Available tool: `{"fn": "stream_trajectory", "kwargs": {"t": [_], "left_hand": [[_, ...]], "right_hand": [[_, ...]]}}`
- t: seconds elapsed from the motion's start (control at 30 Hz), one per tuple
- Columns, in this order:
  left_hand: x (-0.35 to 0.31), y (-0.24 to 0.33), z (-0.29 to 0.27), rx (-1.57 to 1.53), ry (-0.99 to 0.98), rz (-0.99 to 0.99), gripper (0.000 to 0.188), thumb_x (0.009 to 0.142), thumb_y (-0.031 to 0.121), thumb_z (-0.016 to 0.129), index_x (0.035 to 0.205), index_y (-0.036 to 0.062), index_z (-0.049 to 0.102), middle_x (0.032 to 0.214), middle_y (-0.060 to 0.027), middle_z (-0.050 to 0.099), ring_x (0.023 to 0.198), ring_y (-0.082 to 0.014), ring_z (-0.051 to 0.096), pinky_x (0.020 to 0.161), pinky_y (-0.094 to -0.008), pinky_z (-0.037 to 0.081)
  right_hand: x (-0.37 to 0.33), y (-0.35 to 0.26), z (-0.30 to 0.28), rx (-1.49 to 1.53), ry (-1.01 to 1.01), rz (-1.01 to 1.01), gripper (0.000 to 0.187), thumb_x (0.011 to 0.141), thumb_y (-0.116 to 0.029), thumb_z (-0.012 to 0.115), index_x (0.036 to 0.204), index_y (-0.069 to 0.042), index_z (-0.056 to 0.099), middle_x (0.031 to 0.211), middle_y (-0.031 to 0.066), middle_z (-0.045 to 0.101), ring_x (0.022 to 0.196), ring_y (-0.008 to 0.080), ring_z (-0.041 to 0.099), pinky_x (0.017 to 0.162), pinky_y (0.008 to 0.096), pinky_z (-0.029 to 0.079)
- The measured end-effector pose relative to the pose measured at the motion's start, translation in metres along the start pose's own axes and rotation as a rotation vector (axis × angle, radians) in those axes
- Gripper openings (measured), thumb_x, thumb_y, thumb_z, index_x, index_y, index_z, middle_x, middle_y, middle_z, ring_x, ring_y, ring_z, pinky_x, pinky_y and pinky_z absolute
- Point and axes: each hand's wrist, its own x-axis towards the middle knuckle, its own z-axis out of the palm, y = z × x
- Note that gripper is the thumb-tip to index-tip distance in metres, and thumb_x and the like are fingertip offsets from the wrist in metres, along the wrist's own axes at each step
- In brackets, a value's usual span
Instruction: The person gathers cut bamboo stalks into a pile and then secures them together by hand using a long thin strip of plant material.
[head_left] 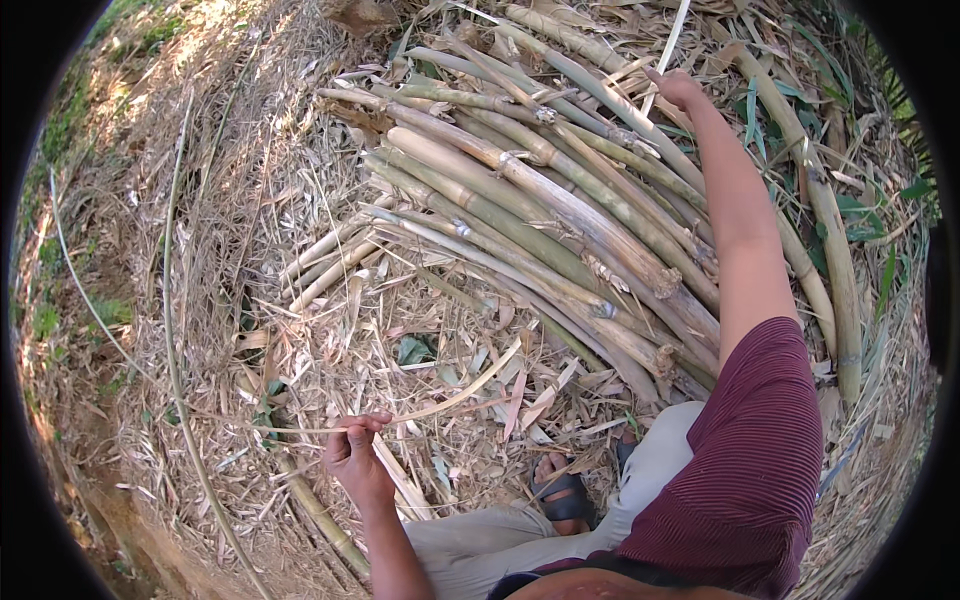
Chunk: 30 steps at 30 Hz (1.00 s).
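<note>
A pile of cut bamboo poles (540,200), green and tan, fans out across the middle of the head view. At the lower left, my left hand (358,455) pinches a thin, pale bamboo strip (465,395) between thumb and fingers. One end of it curves up toward the pile; the other reaches left over the litter. My right arm stretches over the pile's right side. Up there my right hand (680,90) is closed around a long, pale, flat strip (674,40). That strip slants upward out of the picture, and my fingers are partly hidden.
Dry leaves and husks (290,180) cover the ground. Thicker bamboo poles (825,220) lie along the right. Long thin canes (172,300) run down the left, and another pole (325,520) lies beside my left forearm. My sandalled foot (562,495) is just below the pile.
</note>
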Motion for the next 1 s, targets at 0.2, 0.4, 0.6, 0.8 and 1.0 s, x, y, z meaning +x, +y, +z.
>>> {"fn": "stream_trajectory", "kwargs": {"t": [0.2,0.4,0.6,0.8,1.0], "left_hand": [[0.005,-0.006,-0.012,-0.027,0.017,-0.059,0.022,0.095,0.023,0.062,0.089,0.0022,0.059,0.082,-0.0089,0.062,0.084,-0.0254,0.065,0.082,-0.0394,0.054],[0.011,-0.032,-0.003,-0.013,-0.092,-0.107,0.025,0.094,0.025,0.064,0.088,0.0013,0.059,0.082,-0.0093,0.062,0.083,-0.0249,0.064,0.083,-0.04,0.053],[0.004,-0.013,-0.005,0.056,-0.063,-0.121,0.022,0.095,0.023,0.062,0.089,0.0016,0.06,0.083,-0.0093,0.063,0.085,-0.0249,0.065,0.084,-0.0397,0.053],[0.001,-0.019,-0.007,0.062,-0.106,-0.144,0.021,0.094,0.021,0.065,0.089,0.0007,0.061,0.086,-0.012,0.066,0.088,-0.0276,0.067,0.084,-0.0397,0.054],[-0.006,-0.003,-0.008,0.121,-0.104,-0.16,0.02,0.094,0.02,0.064,0.091,0.0001,0.061,0.088,-0.0125,0.066,0.089,-0.0271,0.067,0.085,-0.039,0.054]], "right_hand": [[0.027,0.003,0.009,-0.295,0.381,0.087,0.1,0.08,-0.078,0.05,0.153,-0.014,0.027,0.148,0.0247,0.038,0.14,0.0465,0.027,0.113,0.0558,0.019],[0.081,0.058,-0.014,0.268,0.257,-0.202,0.072,0.078,-0.069,0.064,0.126,-0.016,0.063,0.123,0.0161,0.063,0.122,0.0293,0.053,0.109,0.0425,0.03],[-0.03,-0.041,0.0,-0.353,0.382,0.087,0.069,0.082,-0.067,0.061,0.141,-0.033,0.046,0.155,0.0102,0.029,0.14,0.04,0.025,0.11,0.0598,0.021],[-0.015,-0.039,0.01,-0.469,0.139,-0.174,0.077,0.082,-0.078,0.046,0.149,-0.043,0.03,0.163,0.0061,0.01,0.147,0.0444,0.0,0.114,0.0651,0.011],[0.006,-0.037,0.036,-0.304,0.215,-0.154,0.073,0.081,-0.065,0.061,0.144,-0.033,0.044,0.154,0.003,0.033,0.14,0.0369,0.027,0.112,0.0609,0.022]]}}
